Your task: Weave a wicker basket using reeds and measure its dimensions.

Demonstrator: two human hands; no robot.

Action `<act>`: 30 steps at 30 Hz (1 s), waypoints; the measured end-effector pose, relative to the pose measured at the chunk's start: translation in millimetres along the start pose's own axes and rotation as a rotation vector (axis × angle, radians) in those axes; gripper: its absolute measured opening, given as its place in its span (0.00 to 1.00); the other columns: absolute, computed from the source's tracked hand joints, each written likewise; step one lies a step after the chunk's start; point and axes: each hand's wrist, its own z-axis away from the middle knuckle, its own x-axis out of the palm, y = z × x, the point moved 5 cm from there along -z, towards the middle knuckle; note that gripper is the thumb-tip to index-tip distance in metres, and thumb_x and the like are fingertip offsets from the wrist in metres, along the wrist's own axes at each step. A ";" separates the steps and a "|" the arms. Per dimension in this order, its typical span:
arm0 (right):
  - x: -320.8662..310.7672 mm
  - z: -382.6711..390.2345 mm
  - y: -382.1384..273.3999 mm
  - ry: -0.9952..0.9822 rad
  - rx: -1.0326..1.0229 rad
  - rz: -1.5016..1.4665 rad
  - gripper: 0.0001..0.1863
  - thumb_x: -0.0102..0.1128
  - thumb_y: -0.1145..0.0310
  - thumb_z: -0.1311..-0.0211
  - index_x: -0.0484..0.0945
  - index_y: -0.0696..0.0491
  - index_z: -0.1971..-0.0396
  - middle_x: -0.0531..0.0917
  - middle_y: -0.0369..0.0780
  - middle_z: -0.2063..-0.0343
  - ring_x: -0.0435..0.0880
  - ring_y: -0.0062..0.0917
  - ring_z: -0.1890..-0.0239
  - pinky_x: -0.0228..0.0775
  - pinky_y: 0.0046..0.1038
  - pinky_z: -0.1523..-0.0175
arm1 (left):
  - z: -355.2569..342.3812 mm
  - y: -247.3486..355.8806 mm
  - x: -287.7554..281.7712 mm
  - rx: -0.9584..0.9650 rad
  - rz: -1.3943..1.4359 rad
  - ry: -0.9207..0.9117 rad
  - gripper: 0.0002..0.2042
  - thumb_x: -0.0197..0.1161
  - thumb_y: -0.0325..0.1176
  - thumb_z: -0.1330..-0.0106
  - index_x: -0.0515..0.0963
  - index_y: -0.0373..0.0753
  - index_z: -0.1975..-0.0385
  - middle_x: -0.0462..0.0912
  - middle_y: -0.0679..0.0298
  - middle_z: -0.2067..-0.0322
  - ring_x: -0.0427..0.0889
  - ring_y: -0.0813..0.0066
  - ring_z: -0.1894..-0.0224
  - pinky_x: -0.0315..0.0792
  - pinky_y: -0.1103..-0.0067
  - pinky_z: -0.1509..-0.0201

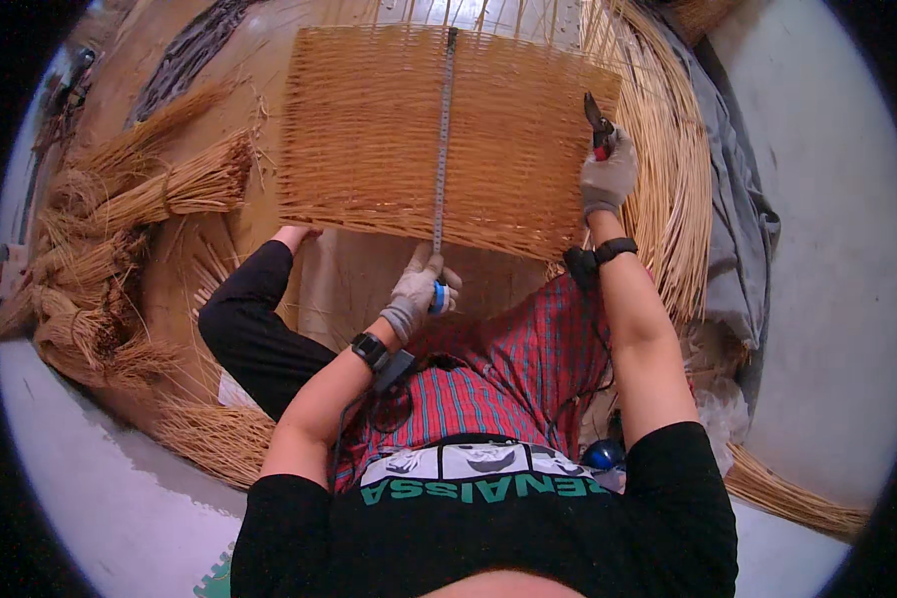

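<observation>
A woven wicker panel [369,130] lies in front of me, its bare stakes sticking out past the far edge. Across it, from far edge to near edge, runs the blade of a tape measure [442,149]. My gloved left hand [417,289] is closed on the blue tape case just below the panel's near edge. At the panel's right edge, my gloved right hand [609,177] grips dark pruning shears [598,118] with a red part at the handle; their tips point away from me. The shears' lower handles are hidden by the glove.
Bundles of cut wicker rods [184,189] are heaped on the left. Long pale rods [673,169] lie along the panel's right side, beside a grey cloth [733,199]. Red plaid fabric [508,349] covers my lap. A blue round object [602,455] sits by my right side.
</observation>
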 end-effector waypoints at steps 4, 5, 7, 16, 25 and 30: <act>-4.7 7.9 13.7 0.006 0.023 0.042 0.25 0.69 0.72 0.50 0.76 0.47 0.49 0.82 0.44 0.59 0.81 0.44 0.53 0.73 0.44 0.49 | -14.6 -12.9 -0.8 0.011 -0.001 -0.045 0.13 0.48 0.39 0.22 0.65 0.43 0.43 0.83 0.56 0.71 0.82 0.66 0.77 0.78 0.72 0.77; -7.2 5.8 17.3 0.035 0.026 0.057 0.24 0.68 0.72 0.50 0.77 0.47 0.50 0.81 0.45 0.60 0.80 0.45 0.54 0.73 0.45 0.50 | -20.2 -15.3 0.4 0.062 -0.042 -0.066 0.13 0.48 0.38 0.22 0.68 0.40 0.46 0.84 0.55 0.69 0.83 0.66 0.75 0.78 0.72 0.74; -3.2 4.8 -2.9 0.053 -0.001 0.031 0.23 0.67 0.73 0.50 0.77 0.46 0.51 0.81 0.45 0.61 0.80 0.46 0.54 0.72 0.45 0.50 | -41.0 -29.4 -30.7 0.395 -0.447 0.140 0.12 0.49 0.40 0.22 0.71 0.37 0.51 0.85 0.55 0.67 0.84 0.66 0.73 0.77 0.73 0.72; -11.5 7.0 1.6 0.031 -0.018 -0.057 0.26 0.66 0.75 0.53 0.76 0.44 0.50 0.81 0.43 0.61 0.80 0.43 0.57 0.74 0.44 0.55 | 6.7 13.5 27.7 0.103 -0.284 -0.014 0.14 0.49 0.41 0.22 0.74 0.37 0.54 0.84 0.62 0.72 0.83 0.73 0.67 0.77 0.76 0.64; -2.2 7.1 6.2 -0.032 0.055 -0.017 0.27 0.68 0.71 0.51 0.74 0.42 0.48 0.81 0.44 0.61 0.81 0.46 0.56 0.73 0.47 0.53 | 5.4 -12.2 48.4 0.130 -0.427 -0.062 0.19 0.46 0.48 0.23 0.76 0.37 0.54 0.85 0.59 0.70 0.81 0.73 0.72 0.75 0.73 0.67; -15.4 10.1 6.8 0.048 -0.023 -0.040 0.26 0.68 0.71 0.51 0.75 0.42 0.49 0.82 0.43 0.63 0.82 0.46 0.59 0.74 0.47 0.55 | -9.4 -25.3 52.0 0.083 -0.306 -0.077 0.17 0.47 0.46 0.22 0.71 0.40 0.49 0.84 0.61 0.75 0.80 0.75 0.75 0.73 0.77 0.71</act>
